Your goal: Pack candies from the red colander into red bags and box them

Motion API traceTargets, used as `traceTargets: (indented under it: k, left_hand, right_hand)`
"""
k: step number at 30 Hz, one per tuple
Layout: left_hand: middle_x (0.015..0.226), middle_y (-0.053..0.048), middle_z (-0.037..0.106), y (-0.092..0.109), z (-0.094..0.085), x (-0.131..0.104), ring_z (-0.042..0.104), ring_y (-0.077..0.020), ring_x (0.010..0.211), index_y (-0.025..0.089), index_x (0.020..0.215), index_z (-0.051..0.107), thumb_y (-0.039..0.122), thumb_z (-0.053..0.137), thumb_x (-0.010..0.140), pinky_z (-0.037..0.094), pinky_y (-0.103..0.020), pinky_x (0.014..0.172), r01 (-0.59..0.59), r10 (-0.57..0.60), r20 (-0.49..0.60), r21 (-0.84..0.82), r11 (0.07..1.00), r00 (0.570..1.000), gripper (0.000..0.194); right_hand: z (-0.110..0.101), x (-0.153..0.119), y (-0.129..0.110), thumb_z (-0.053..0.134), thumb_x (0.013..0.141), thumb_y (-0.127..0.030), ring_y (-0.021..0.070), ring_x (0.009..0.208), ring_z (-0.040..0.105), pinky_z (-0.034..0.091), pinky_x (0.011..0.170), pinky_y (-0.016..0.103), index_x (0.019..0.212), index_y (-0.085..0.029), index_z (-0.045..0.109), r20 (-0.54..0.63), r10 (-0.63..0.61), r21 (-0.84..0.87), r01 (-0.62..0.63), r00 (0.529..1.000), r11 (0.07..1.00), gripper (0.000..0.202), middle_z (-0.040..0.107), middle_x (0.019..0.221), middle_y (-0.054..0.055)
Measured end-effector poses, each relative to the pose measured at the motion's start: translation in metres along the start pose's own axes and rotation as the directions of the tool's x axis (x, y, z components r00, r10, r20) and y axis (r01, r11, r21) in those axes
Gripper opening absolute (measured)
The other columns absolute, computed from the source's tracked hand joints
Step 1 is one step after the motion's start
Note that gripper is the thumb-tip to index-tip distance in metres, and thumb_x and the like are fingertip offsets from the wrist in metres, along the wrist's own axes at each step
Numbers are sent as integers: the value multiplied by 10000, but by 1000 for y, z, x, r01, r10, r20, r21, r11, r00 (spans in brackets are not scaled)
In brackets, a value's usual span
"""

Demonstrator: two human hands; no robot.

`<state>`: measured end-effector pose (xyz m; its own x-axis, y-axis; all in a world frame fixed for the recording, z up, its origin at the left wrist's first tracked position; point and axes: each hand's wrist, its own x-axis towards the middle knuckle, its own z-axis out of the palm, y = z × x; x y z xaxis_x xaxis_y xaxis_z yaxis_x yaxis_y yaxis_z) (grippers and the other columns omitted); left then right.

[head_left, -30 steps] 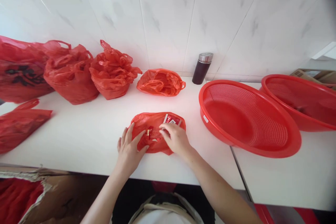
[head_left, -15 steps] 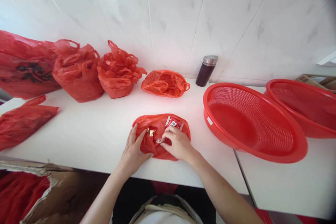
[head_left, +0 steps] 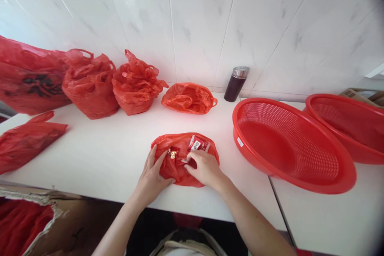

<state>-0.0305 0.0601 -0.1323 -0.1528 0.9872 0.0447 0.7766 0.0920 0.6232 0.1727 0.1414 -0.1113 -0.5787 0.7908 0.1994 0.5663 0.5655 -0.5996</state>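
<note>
A red plastic bag (head_left: 180, 178) lies spread on the white table before me. On it, near its upper right, rests a red-and-white packet (head_left: 198, 143). Left of the middle is a small red-and-gold wrapped candy (head_left: 173, 153). My left hand (head_left: 152, 176) rests on the bag's left edge, fingers spread apart. From the right side my right hand (head_left: 205, 168) reaches over the bag, thumb and forefinger pinched at a small whitish wrapped piece (head_left: 184, 161). The fingers partly cover that piece.
Behind stand an open red bag (head_left: 189, 98), stuffed red bags (head_left: 136, 84) and a dark flask (head_left: 236, 84). Two red plastic baskets (head_left: 270, 148) occupy the right side. Another red bag (head_left: 27, 140) lies at left. A cardboard box (head_left: 72, 220) with red material sits below the table's front edge.
The small whitish piece at my right fingertips has tilted and shifted slightly right. My left hand keeps its place on the bag. The whole view has dipped a little lower in the frame.
</note>
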Motion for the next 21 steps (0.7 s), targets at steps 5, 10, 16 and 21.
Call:
traceTargets:
  k: [5, 10, 16, 21]
  left_hand:
    - [1625, -94, 60, -6, 2, -3, 138, -328, 1473, 276, 1457, 375, 343, 740, 705, 274, -499, 1149, -3, 3, -20, -29, 1000, 1000, 839]
    - [1630, -74, 18, 2, 6, 1, 143, -322, 1474, 287, 1461, 360, 335, 731, 707, 295, -481, 1145, 25, -26, -18, -65, 998, 999, 842]
    - [1619, -124, 42, 25, 22, 21, 151, -346, 1468, 249, 1446, 375, 307, 728, 687, 320, -513, 1121, 11, -13, -21, -97, 995, 1000, 839]
    - [1504, -118, 314, 48, 0, 40, 349, -355, 1374, 303, 1313, 548, 430, 677, 755, 387, -555, 1043, -54, 55, -42, 22, 998, 998, 587]
  right_hand:
    - [-12, 1, 2, 567, 874, -305, 121, 606, 572, 443, 613, 254, 843, -237, 512, -104, 103, 216, -79, 989, 973, 93, 632, 751, -38]
    - [-20, 3, 13, 571, 814, -182, 170, 824, 602, 471, 694, 280, 800, -232, 497, -278, 41, 74, -21, 960, 997, 91, 599, 899, 17]
    - [-25, 6, 24, 525, 867, -181, 203, 1002, 589, 494, 791, 319, 851, -229, 554, -456, 56, 56, -34, 888, 998, 57, 581, 1085, 74]
    - [-27, 12, 24, 474, 903, -159, 154, 743, 590, 483, 691, 275, 857, -225, 542, -426, 56, 136, 3, 903, 991, 106, 620, 828, 18]
